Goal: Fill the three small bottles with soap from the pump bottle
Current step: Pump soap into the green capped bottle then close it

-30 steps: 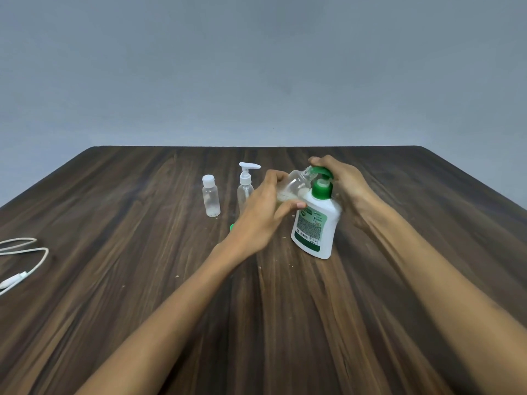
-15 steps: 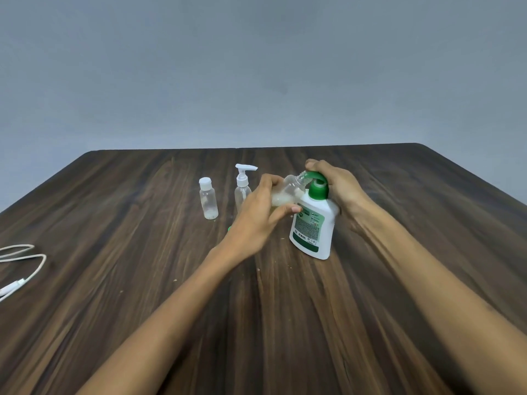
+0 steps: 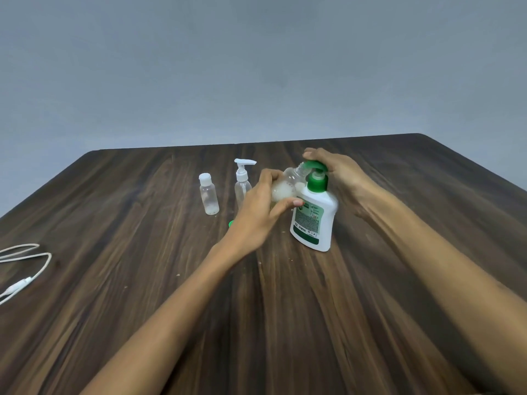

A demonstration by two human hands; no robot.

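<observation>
Soap pump bottle (image 3: 313, 220), white with a green collar and a green-and-white label, is standing on the dark wooden table (image 3: 285, 323) a little right of centre, and it is the nearest of the task's things to me. My two forearms are reaching in from the bottom edge toward it. My left hand (image 3: 256, 215) is curling round a small clear bottle (image 3: 286, 186), thumb below and fingers on its far side, and is holding it tilted with its open neck pointing up and to the right, right at the green pump head (image 3: 315, 166). I am seeing a whitish, foamy pool sitting in the low end of that bottle. My right hand (image 3: 339, 173) is lying over the pump head from behind, fingers bent down across its top; I cannot tell whether they are pressing it down.

Just left of my left wrist, a bit of a green cap (image 3: 231, 223) is peeking out on the wood. Farther back, a small pump-top bottle (image 3: 243, 183) is standing upright, partly behind my left hand, and left of it a small white-capped bottle (image 3: 209, 194) is standing apart, clear with a little residue at the bottom. Off at the left edge, a white cable (image 3: 27, 266) is lying looped on the table.
</observation>
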